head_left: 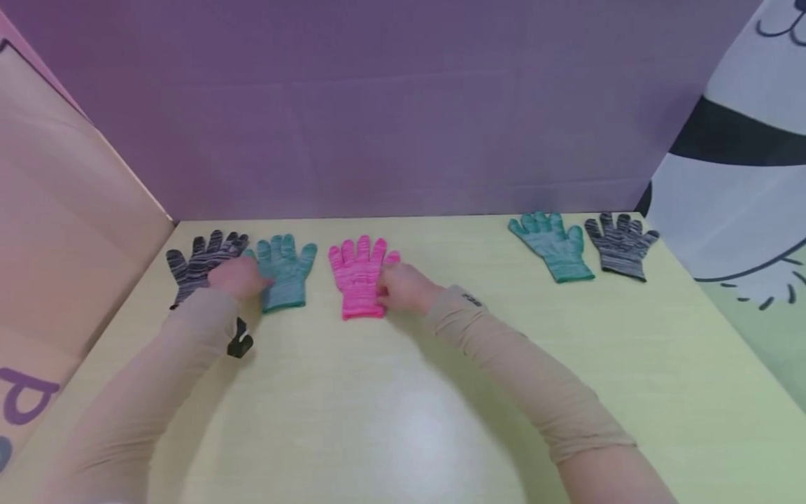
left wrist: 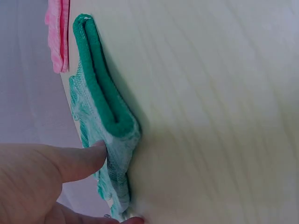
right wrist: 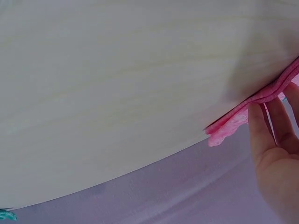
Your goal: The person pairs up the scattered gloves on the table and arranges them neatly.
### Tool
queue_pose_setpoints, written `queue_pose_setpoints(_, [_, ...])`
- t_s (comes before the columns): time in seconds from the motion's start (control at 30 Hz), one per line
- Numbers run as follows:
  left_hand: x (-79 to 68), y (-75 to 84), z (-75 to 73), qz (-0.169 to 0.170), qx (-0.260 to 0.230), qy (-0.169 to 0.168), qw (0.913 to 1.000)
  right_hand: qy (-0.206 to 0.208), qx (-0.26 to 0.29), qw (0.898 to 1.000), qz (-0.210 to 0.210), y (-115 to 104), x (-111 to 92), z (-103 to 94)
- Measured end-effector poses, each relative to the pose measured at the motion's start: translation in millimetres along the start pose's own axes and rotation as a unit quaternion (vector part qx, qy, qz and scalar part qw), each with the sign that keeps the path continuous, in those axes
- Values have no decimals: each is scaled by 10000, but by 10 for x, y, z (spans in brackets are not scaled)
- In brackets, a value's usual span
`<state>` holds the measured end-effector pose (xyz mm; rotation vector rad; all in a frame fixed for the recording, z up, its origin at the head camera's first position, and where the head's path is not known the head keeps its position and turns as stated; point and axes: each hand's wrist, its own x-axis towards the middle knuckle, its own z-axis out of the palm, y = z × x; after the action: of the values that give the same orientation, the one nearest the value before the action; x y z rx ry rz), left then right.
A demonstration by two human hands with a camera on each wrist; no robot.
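Note:
In the head view my left hand (head_left: 238,277) is at the left edge of a teal knit glove (head_left: 285,274), beside a black-and-grey glove (head_left: 195,266). The left wrist view shows its straight thumb (left wrist: 84,161) touching the teal fabric near the green cuff, another fingertip low beside the glove's edge. My right hand (head_left: 406,287) pinches the right side of a bright pink glove (head_left: 359,283). Up close, its fingers (right wrist: 261,130) meet the pink cuff (right wrist: 252,100), which bends there. Both gloves lie on the table with fingers pointing away; some of my fingertips are hidden.
Another teal glove (head_left: 554,248) and a black-and-grey glove (head_left: 622,245) lie side by side at the table's far right. A purple panel (head_left: 403,105) borders the back of the pale table (head_left: 403,406). A dark strap piece (head_left: 240,341) hangs at my left wrist.

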<state>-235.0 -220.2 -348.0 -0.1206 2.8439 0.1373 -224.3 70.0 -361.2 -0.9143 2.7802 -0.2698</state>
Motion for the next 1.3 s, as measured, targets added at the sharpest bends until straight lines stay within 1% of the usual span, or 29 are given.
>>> queue_pose_setpoints(0.13, [-5,29,-33,-202,-116,-45,9997,29,16,10000,31,11,6,4])
queue_pose_setpoints(0.2, [3,25,-41,-231,-210,-59,9995,25,2,10000,35,19,12,5])
queue_pose_setpoints(0.3, [30,8,-40,-183,-383,-84,9991,-24,-6,10000,34,23,22,9])
queue_pose_setpoints(0.33, [47,4,-34,-98,-468,-119,9988,-39,9,10000,32,22,23,8])
queue_pose_setpoints(0.43, [100,-14,-27,-54,-641,-206,9977,-61,43,10000,58,17,26,3])
queue_pose_setpoints(0.53, [152,-34,-21,-58,-739,-303,9968,-54,56,9999,98,11,22,-6])
queue_pose_setpoints(0.57, [165,-43,-19,-137,-743,-315,9966,-59,40,9999,102,11,21,-6])
queue_pose_setpoints(0.63, [183,-54,-13,-164,-809,-376,9959,-70,88,9999,103,8,16,-7])
queue_pose_setpoints(0.8, [178,-66,14,-313,-1074,-564,9921,-99,246,9996,30,12,16,19])
queue_pose_setpoints(0.97, [138,-80,46,-386,-1203,-623,9900,-201,396,9989,-118,36,29,40])
queue_pose_setpoints(1.07, [119,-62,57,-519,-1271,-600,9887,-31,698,9975,-130,77,31,11])
queue_pose_setpoints(1.1, [118,-55,59,-540,-1348,-610,9875,79,857,9963,-77,95,26,-10])
queue_pose_setpoints(1.17, [121,-30,61,-590,-1643,-650,9825,259,1121,9934,30,138,-5,-75])
queue_pose_setpoints(1.23, [135,-17,61,-533,-1687,-698,9817,390,1270,9911,126,207,-52,-142])
queue_pose_setpoints(1.3, [151,-16,59,-462,-1756,-773,9803,347,1287,9909,196,293,-134,-221])
